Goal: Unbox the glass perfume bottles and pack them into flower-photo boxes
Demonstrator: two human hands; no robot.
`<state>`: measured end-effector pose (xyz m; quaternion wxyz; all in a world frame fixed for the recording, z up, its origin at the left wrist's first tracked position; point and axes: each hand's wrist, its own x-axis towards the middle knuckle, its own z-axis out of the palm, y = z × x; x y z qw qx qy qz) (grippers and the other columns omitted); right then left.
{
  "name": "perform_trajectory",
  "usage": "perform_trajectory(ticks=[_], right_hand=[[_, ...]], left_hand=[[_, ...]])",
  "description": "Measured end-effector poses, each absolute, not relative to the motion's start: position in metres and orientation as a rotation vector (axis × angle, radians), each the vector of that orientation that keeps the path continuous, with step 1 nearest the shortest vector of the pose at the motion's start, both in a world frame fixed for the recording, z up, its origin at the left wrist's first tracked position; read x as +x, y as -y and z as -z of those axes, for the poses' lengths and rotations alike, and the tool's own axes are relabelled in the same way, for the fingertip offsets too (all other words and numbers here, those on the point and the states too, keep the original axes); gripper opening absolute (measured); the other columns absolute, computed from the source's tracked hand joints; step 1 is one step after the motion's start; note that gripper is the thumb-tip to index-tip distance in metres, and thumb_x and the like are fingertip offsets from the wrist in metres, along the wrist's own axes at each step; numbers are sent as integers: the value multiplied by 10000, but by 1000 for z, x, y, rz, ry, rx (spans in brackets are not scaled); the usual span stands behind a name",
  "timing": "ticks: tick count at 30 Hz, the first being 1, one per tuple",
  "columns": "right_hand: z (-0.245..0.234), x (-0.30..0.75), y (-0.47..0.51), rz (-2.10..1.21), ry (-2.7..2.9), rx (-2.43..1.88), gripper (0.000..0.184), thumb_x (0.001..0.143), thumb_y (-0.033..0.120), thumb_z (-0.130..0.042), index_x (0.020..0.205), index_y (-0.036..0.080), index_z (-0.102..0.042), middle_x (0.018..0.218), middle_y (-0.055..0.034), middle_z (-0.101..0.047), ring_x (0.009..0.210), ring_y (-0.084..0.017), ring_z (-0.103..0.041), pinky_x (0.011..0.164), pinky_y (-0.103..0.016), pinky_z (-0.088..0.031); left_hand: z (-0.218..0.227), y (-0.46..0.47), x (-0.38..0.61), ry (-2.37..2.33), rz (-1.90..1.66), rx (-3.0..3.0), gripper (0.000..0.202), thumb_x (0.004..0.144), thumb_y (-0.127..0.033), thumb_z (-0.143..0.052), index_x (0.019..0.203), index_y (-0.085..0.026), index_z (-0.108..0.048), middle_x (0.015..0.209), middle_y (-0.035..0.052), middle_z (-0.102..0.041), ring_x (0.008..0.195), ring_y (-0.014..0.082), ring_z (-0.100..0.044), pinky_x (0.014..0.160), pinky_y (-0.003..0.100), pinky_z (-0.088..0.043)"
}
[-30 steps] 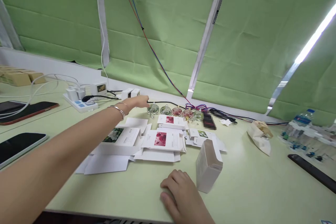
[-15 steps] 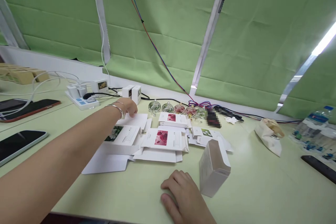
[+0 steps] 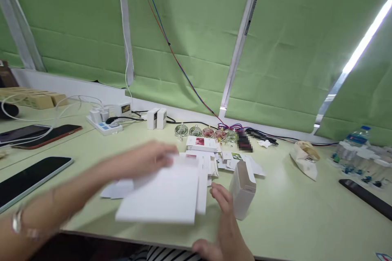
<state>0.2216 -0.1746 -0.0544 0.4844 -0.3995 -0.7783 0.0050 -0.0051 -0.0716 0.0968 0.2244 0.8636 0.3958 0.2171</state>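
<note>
My left hand (image 3: 154,158), blurred by motion, is closed on the top edge of a flat white carton (image 3: 162,193). The carton is lifted, plain side towards me, and covers part of the pile behind it. To its right is my right hand (image 3: 228,224), open with thumb and fingers apart and holding nothing. Just past that hand, an erected white box (image 3: 241,191) stands on end. Flat printed cartons (image 3: 202,144) lie behind, some with a red picture, and another flat carton (image 3: 231,157) shows a green one.
Several round glass ornaments (image 3: 208,132) line the back beside black cables (image 3: 261,134). Two small white boxes (image 3: 157,118) and a power strip (image 3: 105,127) stand left of them. A phone (image 3: 33,179) lies at left, a cloth pouch (image 3: 304,159) and bottles (image 3: 357,138) at right.
My left hand has picked a flat white carton off the pile and brought it nearer, towards the middle. My right hand has lifted from the table and spread its fingers.
</note>
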Motion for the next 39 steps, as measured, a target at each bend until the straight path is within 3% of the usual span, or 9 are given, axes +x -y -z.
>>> perform_trajectory(ticks=[3,7,12,16,20,23,29,34,39], right_hand=[[53,220,172,-170,2046,-1040,1058,599,639,-693,1400,275,-106,1439,-148,-232,1330,-360,-272,1016,-520,-360],[37,216,170,-657,2133,-1396,1037,503,426,-831,1375,219,-310,1469,-132,-265,1331,-352,-292,1041,-491,-348],[20,215,171,-740,2174,-1444,757,684,368,-704,1340,136,-404,1430,-141,-344,1308,-314,-329,1079,-455,-299],[23,213,171,-634,2156,-1460,535,800,309,-563,1290,131,-446,1361,-137,-421,1247,-289,-390,1056,-437,-328],[29,216,171,-623,2098,-1430,465,851,324,-506,1284,171,-433,1336,-111,-434,1226,-260,-398,1045,-412,-333],[30,222,171,-722,2080,-1319,551,841,428,-530,1322,204,-382,1377,-89,-376,1255,-243,-365,1057,-385,-315],[24,226,168,-923,2045,-1338,973,569,536,-759,1375,217,-317,1425,-95,-290,1308,-286,-294,1075,-409,-276],[24,226,168,-953,2029,-1352,1101,483,509,-812,1401,219,-276,1442,-102,-287,1331,-296,-264,1091,-415,-243],[27,229,170,-980,1954,-1394,1110,541,489,-792,1431,213,-189,1454,-130,-280,1334,-293,-274,1090,-437,-244]], left_hand=[[-49,103,5,-1054,-425,2347,215,858,-250,-464,873,-187,-669,816,12,-680,763,180,-623,688,247,-450],[-5,113,2,-1106,-568,2223,267,871,-321,-447,1007,-244,-664,995,34,-683,934,223,-622,821,302,-473],[14,129,-30,-1164,-675,2323,505,825,-455,-539,1312,-348,-460,1410,30,-427,1258,292,-420,1006,421,-386],[26,149,-45,-1052,-583,2535,910,612,-533,-737,1398,-366,-308,1487,39,-296,1310,361,-321,1019,471,-365],[37,149,-40,-1046,-513,2582,699,726,-523,-649,1357,-388,-379,1403,21,-443,1237,306,-438,1003,426,-400],[48,143,-32,-1113,-661,2561,600,753,-539,-610,1308,-370,-457,1340,31,-511,1197,297,-470,979,419,-417],[49,137,-29,-1089,-691,2588,724,722,-574,-624,1363,-349,-373,1371,59,-460,1214,320,-422,981,457,-399],[42,127,-28,-1012,-675,2560,777,743,-519,-633,1405,-321,-279,1421,82,-363,1290,321,-327,995,457,-394],[51,121,-26,-1059,-683,2503,823,708,-511,-668,1409,-307,-288,1465,89,-311,1315,354,-302,1026,478,-355]])
